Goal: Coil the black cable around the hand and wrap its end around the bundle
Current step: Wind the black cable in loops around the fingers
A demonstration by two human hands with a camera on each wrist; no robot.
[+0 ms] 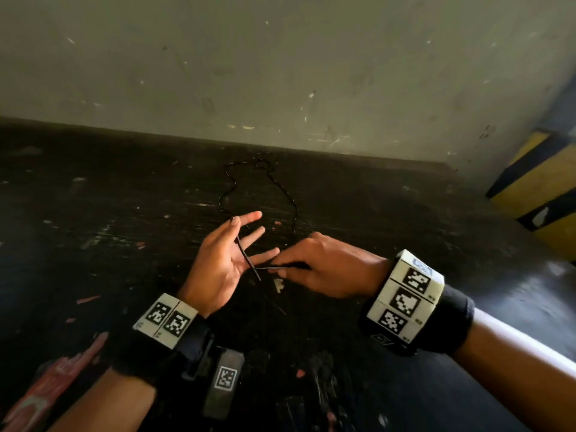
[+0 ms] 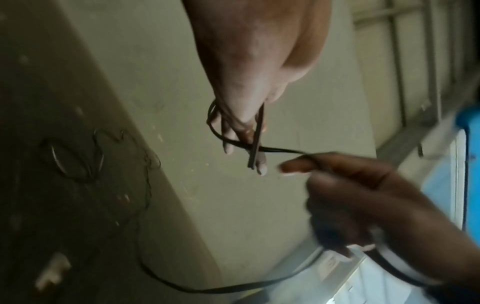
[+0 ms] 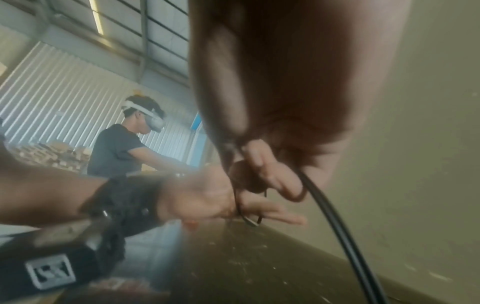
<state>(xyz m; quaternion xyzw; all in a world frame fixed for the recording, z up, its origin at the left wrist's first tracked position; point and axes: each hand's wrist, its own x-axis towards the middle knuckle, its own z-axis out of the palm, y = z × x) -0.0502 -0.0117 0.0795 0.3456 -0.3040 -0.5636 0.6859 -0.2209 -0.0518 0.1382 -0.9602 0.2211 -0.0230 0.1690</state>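
Observation:
A thin black cable snakes over the dark table toward the wall. Its near part runs across my left hand, whose fingers are straight and spread; the thumb pins it against the side of the index finger. In the left wrist view the cable makes one turn around those fingers, and a short end stub hangs down over them. My right hand is just right of the left palm and pinches the cable between thumb and forefinger. From the right hand the cable trails down to the table.
The dark, scuffed table ends at a beige wall. A yellow-and-black striped post stands at the right. A red object and a grey marker block lie near my forearms. Another person wearing a headset stands behind.

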